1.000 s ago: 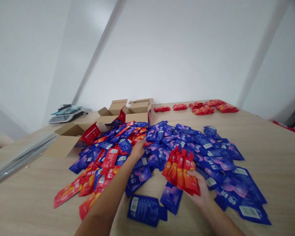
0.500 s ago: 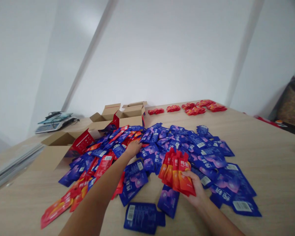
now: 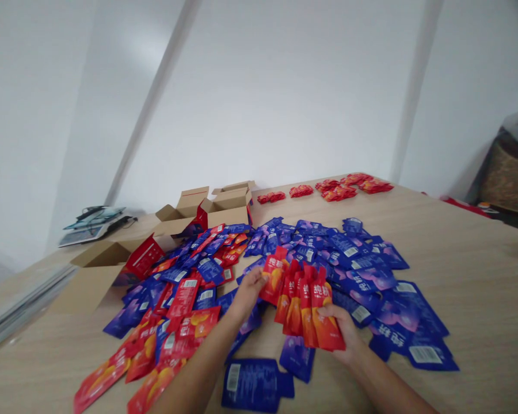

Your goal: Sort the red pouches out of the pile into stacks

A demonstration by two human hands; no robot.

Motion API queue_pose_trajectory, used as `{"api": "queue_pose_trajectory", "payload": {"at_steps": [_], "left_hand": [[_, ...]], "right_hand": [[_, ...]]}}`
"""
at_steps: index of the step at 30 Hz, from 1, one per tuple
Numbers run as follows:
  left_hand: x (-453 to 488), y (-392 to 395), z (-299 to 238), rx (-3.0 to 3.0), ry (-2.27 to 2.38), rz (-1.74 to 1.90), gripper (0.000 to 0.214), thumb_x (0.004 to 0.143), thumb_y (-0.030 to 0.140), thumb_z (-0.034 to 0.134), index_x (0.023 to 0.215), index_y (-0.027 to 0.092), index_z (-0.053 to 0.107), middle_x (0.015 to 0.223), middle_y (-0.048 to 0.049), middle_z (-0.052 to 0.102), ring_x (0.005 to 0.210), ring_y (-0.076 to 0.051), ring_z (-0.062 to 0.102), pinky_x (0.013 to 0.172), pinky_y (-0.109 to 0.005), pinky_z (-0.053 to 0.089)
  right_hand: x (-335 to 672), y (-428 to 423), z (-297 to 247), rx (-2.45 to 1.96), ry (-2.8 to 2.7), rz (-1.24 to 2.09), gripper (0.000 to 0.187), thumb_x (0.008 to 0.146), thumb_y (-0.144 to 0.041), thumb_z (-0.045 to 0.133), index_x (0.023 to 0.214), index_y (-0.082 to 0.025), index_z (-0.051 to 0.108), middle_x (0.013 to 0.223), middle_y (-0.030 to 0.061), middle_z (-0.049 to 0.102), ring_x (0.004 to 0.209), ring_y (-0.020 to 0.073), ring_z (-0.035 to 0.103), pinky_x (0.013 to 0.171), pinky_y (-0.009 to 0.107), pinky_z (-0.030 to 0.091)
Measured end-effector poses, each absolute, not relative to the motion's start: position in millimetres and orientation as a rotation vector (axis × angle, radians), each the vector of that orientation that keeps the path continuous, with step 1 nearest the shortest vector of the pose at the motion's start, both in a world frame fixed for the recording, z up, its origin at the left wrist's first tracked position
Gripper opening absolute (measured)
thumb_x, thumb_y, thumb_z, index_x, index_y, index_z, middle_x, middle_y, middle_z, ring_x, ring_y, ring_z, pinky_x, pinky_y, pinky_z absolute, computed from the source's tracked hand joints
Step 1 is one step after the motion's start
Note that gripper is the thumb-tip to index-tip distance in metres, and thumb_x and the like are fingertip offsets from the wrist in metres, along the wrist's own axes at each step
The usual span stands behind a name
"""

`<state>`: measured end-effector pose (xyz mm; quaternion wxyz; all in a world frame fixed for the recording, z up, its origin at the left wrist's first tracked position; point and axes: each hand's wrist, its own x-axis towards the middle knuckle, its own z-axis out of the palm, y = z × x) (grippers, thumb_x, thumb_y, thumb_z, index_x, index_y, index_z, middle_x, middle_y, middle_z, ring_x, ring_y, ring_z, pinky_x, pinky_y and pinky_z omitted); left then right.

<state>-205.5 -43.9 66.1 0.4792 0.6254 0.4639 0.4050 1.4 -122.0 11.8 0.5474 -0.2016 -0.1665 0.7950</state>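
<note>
A wide heap of flat blue sachets point(image 3: 358, 276) and red sachets point(image 3: 185, 299) covers the wooden table point(image 3: 470, 270). My right hand point(image 3: 341, 333) is closed round a fanned stack of red sachets point(image 3: 311, 305), held upright above the blue ones. My left hand point(image 3: 250, 290) pinches a single red sachet point(image 3: 273, 279) and holds it beside that stack, touching its left edge. Both forearms come in from the bottom of the view.
Open cardboard boxes point(image 3: 218, 204) stand at the back of the heap, another box point(image 3: 99, 267) at the left. Small piles of red sachets point(image 3: 341, 190) line the far edge. A scale point(image 3: 92, 221) sits at the far left. A wicker basket point(image 3: 511, 172) is at the right.
My left hand reached into the heap near the boxes, took one red sachet and drew it back to the stack in my right hand. The view swung slightly left.
</note>
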Motion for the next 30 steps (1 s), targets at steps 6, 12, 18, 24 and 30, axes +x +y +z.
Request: {"api": "queue_pose_trajectory", "payload": {"at_steps": [6, 12, 18, 24, 30], "left_hand": [[-176.8, -74.1, 61.3, 1.208, 0.870, 1.014, 0.043, 0.070, 0.029, 0.066, 0.112, 0.021, 0.059, 0.114, -0.0052, 0.064, 0.102, -0.023, 0.060, 0.091, -0.034, 0.044], [-180.9, -76.9, 70.1, 1.436, 0.993, 0.914, 0.044, 0.081, 0.043, 0.058, 0.121, 0.025, 0.057, 0.131, -0.0036, 0.055, 0.123, -0.024, 0.046, 0.103, -0.037, 0.034], [-177.8, -76.0, 65.2, 1.482, 1.103, 1.000, 0.036, 0.081, 0.048, 0.056, 0.099, 0.018, 0.063, 0.090, -0.0026, 0.066, 0.085, -0.018, 0.059, 0.080, -0.029, 0.045], [-167.7, -71.2, 74.2, 1.548, 1.031, 1.043, 0.033, 0.081, 0.046, 0.056, 0.091, 0.016, 0.065, 0.084, -0.0019, 0.066, 0.077, -0.016, 0.056, 0.071, -0.025, 0.044], [-154.1, -79.8, 71.3, 1.619, 1.310, 1.247, 0.046, 0.087, 0.053, 0.041, 0.063, 0.016, 0.055, 0.057, 0.0028, 0.051, 0.056, -0.011, 0.045, 0.055, -0.023, 0.035]], "right_hand": [[0.9, -121.8, 16.7, -0.625, -0.403, 1.996, 0.031, 0.057, -0.015, 0.062, 0.088, -0.013, 0.067, 0.084, 0.0084, 0.074, 0.074, 0.0234, 0.069, 0.072, 0.034, 0.054], [-3.1, -125.4, 18.6, -0.658, -0.498, 1.968, 0.031, 0.056, -0.017, 0.064, 0.087, -0.016, 0.067, 0.081, 0.0067, 0.074, 0.067, 0.0225, 0.068, 0.062, 0.033, 0.054], [-5.0, -131.5, 26.4, -0.689, -0.664, 1.847, 0.038, 0.052, -0.013, 0.066, 0.090, -0.020, 0.066, 0.080, 0.0019, 0.073, 0.069, 0.0221, 0.067, 0.065, 0.033, 0.054], [-6.1, -132.7, 25.8, -0.757, -0.707, 1.841, 0.038, 0.051, -0.015, 0.066, 0.088, -0.020, 0.065, 0.081, 0.0017, 0.073, 0.069, 0.0228, 0.067, 0.066, 0.036, 0.054], [-8.2, -134.8, 27.5, -0.824, -0.758, 1.812, 0.038, 0.050, -0.017, 0.067, 0.088, -0.021, 0.064, 0.079, 0.0015, 0.072, 0.068, 0.0222, 0.067, 0.063, 0.033, 0.053]]}}
